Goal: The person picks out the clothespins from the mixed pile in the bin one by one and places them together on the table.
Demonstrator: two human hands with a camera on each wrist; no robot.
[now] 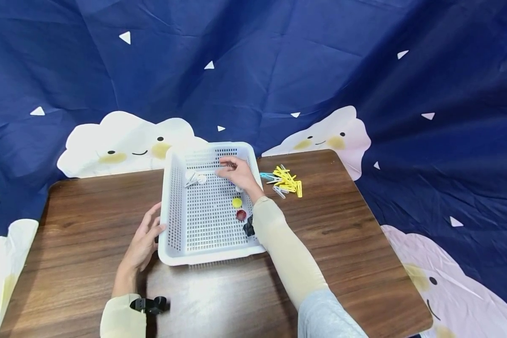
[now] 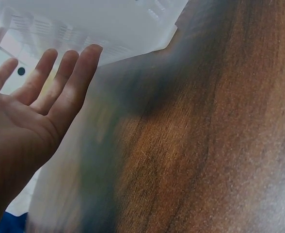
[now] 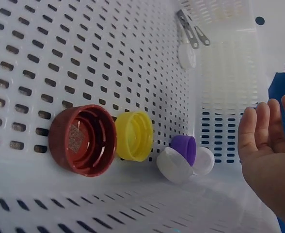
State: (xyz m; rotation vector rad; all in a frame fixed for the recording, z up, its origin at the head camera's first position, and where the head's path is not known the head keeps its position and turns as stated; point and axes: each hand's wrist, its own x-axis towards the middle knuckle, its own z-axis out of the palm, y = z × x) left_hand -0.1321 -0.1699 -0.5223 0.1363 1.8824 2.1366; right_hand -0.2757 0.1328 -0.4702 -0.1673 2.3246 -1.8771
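Note:
A white perforated plastic basket (image 1: 211,256) stands on the table. My left hand (image 1: 142,239) is at its left side, fingers nearly straight and fingertips against the wall in the left wrist view. Above the basket's far right part is my right hand (image 1: 238,174), fingers loosely bent around nothing. Along the right side inside lie a red bottle cap (image 3: 82,141), a yellow cap (image 3: 134,136), a purple cap (image 3: 184,148) and white caps (image 3: 174,166). A pale clothespin (image 1: 192,179) lies at the far left inside, beside a white cap (image 1: 201,179).
Right of the basket, a loose pile of yellow clothespins (image 1: 285,178) lies on the brown wooden table (image 1: 342,225), with a few blue and grey ones among them. Behind the table hangs a dark blue cloth (image 1: 236,84) printed with clouds.

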